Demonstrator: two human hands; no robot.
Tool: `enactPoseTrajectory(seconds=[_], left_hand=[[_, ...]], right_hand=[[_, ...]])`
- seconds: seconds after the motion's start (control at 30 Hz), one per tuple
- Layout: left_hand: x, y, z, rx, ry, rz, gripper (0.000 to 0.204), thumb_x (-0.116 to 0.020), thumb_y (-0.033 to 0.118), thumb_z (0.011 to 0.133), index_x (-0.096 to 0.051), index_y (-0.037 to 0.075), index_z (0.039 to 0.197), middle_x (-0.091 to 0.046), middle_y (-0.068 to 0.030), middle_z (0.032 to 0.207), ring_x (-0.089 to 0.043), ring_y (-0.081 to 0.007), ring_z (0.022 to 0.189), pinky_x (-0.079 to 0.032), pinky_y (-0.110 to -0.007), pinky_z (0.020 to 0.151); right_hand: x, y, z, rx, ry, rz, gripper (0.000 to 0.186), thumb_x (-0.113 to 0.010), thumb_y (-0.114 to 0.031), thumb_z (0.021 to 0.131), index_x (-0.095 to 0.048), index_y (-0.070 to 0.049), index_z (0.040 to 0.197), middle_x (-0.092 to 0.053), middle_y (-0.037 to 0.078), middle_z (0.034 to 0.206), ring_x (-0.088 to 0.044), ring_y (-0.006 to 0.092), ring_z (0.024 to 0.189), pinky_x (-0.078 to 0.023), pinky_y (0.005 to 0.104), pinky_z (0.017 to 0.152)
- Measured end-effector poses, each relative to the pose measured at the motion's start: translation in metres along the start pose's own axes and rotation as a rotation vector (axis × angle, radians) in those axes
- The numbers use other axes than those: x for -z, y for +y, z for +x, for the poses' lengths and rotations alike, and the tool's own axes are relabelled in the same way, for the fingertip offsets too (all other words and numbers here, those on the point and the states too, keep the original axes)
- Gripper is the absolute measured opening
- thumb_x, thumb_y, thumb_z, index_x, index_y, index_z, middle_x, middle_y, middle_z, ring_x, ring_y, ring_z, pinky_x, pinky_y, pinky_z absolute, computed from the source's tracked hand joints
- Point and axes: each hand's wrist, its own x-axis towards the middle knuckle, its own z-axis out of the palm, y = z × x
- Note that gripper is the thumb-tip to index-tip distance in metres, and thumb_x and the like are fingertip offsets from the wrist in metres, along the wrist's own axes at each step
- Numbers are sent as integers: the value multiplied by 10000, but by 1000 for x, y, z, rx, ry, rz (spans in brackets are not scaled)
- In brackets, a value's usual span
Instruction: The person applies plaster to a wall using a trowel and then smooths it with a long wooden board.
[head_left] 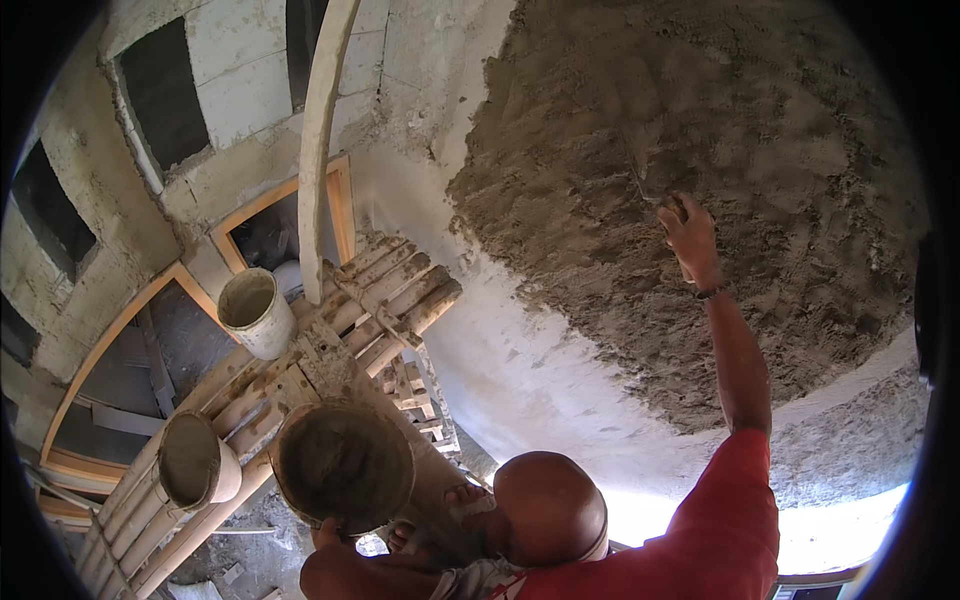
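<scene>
My right hand point(692, 240) is raised, its fingers wrapped around the handle of a plastering trowel point(645, 185). The trowel's thin blade lies against wet brown-grey plaster point(760, 180), and most of its face is hidden. Rough, ridged plaster covers a large patch around it, with smoother pale wall point(500, 330) below and to the left. Low at the left, my left hand point(328, 533) grips the near rim of a round basin point(279, 480). Dark grey mortar point(345, 465) fills much of the basin. Only part of that hand shows.
Lashed round poles and planks form a platform point(240, 415) under the basin. On it stand a white bucket point(268, 335) and another mortar-stained bucket point(226, 475). A curved pale pole point(315, 160) rises beside them. Behind are wooden window frames point(75, 400). Scraps lie below.
</scene>
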Motion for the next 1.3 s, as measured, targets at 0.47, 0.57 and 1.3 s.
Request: enactPoseTrajectory(seconds=[0.47, 0.57, 1.3], left_hand=[[-10, 5, 3, -157, -60, 211, 558, -521, 24, 754, -431, 81, 1302, -510, -173, 1187, -539, -311, 1029, -486, -449, 846], [-15, 7, 0, -185, -91, 237, 528, -525, 27, 755, -439, 79, 1274, -511, -163, 1155, -535, -299, 999, -480, -440, 824], [-28, 20, -22, -274, -112, 370, 306, -558, 55, 767, -498, 68, 1066, -518, -93, 917, -512, -214, 783, -435, -369, 658]], right_hand=[[124, -75, -50, 502, 176, -425, 423, -605, -229, 926, -517, 30, 1249, -676, 182, 987, -678, 280, 886, -565, 411, 748], [103, -97, -51, 759, 95, -257, 387, -634, -238, 912, -555, 44, 1164, -665, 145, 872, -664, 233, 747, -554, 359, 628], [186, -102, 4, 552, -494, 939, 418, -566, -191, 957, -479, 21, 1307, -663, 114, 821, -637, 143, 628, -562, 246, 496]])
